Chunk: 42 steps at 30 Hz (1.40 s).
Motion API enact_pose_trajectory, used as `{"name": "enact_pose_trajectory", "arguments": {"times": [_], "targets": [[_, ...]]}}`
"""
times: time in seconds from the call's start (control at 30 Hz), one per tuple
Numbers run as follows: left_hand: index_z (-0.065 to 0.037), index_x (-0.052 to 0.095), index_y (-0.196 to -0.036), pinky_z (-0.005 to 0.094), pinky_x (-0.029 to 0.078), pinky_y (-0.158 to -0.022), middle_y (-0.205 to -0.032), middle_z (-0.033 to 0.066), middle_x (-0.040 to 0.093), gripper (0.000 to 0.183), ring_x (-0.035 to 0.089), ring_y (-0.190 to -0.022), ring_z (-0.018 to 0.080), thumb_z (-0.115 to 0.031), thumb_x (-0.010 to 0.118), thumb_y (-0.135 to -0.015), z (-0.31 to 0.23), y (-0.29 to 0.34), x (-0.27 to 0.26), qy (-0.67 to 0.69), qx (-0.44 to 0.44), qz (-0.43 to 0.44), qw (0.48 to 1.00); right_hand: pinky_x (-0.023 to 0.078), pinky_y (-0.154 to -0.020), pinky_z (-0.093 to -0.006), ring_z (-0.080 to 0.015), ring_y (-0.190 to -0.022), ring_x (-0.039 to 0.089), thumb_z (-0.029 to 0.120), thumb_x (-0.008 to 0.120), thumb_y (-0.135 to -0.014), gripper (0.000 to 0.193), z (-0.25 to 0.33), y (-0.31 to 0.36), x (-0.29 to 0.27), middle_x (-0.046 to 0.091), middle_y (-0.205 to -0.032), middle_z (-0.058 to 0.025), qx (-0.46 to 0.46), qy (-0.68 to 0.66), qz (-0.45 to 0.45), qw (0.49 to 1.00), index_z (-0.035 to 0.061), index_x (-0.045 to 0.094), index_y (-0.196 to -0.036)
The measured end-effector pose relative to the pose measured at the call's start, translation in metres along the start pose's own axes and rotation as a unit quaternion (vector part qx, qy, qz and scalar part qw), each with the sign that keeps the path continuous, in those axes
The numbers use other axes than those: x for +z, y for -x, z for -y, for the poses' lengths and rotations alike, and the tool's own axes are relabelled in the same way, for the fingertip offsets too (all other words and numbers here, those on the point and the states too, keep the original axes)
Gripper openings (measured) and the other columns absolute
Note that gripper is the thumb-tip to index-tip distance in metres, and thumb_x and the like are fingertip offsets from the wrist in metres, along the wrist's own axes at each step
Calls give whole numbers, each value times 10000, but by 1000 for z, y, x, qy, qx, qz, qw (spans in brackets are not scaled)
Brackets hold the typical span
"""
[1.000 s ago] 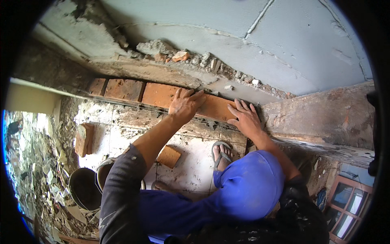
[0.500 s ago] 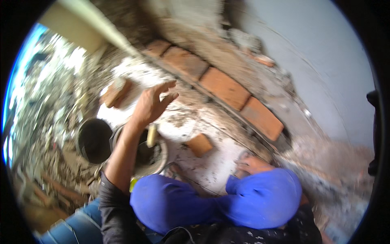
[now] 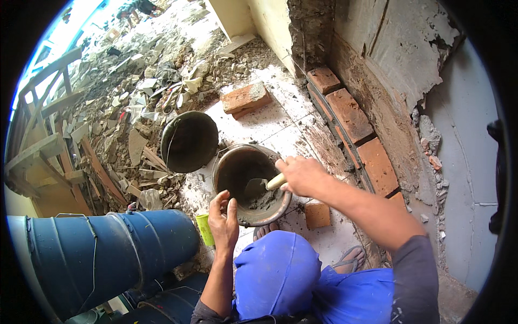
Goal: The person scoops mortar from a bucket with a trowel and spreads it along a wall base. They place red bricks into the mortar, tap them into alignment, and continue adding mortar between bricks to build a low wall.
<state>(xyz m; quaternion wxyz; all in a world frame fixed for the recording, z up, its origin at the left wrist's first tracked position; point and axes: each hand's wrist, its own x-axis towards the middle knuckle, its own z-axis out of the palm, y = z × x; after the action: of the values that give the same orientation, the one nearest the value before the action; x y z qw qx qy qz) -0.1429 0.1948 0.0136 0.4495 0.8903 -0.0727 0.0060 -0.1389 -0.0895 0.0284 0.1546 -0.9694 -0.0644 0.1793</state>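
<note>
My right hand (image 3: 303,176) is closed around the pale handle of a trowel (image 3: 275,182). The trowel's blade dips into grey mortar (image 3: 264,202) inside a round bucket (image 3: 287,204) in front of my knees. At the bucket's near left rim, my left hand (image 3: 223,222) is raised with thumb and fingers apart, holding nothing. Whether it touches the rim I cannot tell. A yellow-green object (image 3: 204,229) shows beside that wrist. A small brick piece (image 3: 317,215) lies on the floor right of the bucket.
A row of bricks (image 3: 349,116) runs along the damaged wall at right. Stacked bricks (image 3: 245,98) lie beyond a second dark bucket (image 3: 189,141). Large blue drums (image 3: 102,259) stand at lower left, rubble (image 3: 145,86) behind them. Another person (image 3: 137,8) bends in the far background.
My right hand has come into view gripping the trowel in the bucket. My left hand has drawn back toward the bucket's near rim. The view has swung leftward.
</note>
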Motion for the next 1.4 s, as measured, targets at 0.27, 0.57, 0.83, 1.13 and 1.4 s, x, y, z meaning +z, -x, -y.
{"name": "enact_pose_trajectory", "arguments": {"times": [0.27,0.57,0.83,1.13,1.4], "targets": [[-30,654,-1312,252,495,-822,-1134,65,728,268,621,-921,88,-183,598,-1099,-46,-51,26,199,1,159,967,615,-636,-442,-305,-800,761,326,674,-974,317,18,57,6,718,-890,-155,23,29,-122,992,19,624,-1035],[72,704,-1172,335,593,-751,-967,164,778,387,754,-882,194,-293,626,-1068,-181,-70,104,-36,179,662,727,556,-755,-463,-398,-885,734,315,735,-951,482,-59,302,-26,724,-952,-225,336,-240,-192,890,4,564,-1276],[42,608,-1381,403,592,-943,-1294,218,697,633,707,-1165,298,-471,683,-1019,-170,70,281,-117,-114,833,529,563,-878,-539,-493,-1040,705,384,703,-982,568,18,406,120,715,-1110,-305,618,-162,-340,690,49,531,-1407],[-30,587,-1209,330,570,-842,-1116,88,680,498,679,-977,189,-349,835,-917,-129,170,371,245,-367,560,701,569,-877,-566,-523,-996,703,384,717,-961,583,12,423,152,719,-1092,-309,587,-203,-370,691,0,560,-1371],[-3,714,-901,266,512,-607,-764,93,734,405,653,-667,119,-371,873,-849,-122,188,387,145,-227,464,844,598,-831,-541,-465,-949,743,473,708,-938,611,4,417,141,745,-979,-267,679,-233,-269,642,49,611,-1366]]}}
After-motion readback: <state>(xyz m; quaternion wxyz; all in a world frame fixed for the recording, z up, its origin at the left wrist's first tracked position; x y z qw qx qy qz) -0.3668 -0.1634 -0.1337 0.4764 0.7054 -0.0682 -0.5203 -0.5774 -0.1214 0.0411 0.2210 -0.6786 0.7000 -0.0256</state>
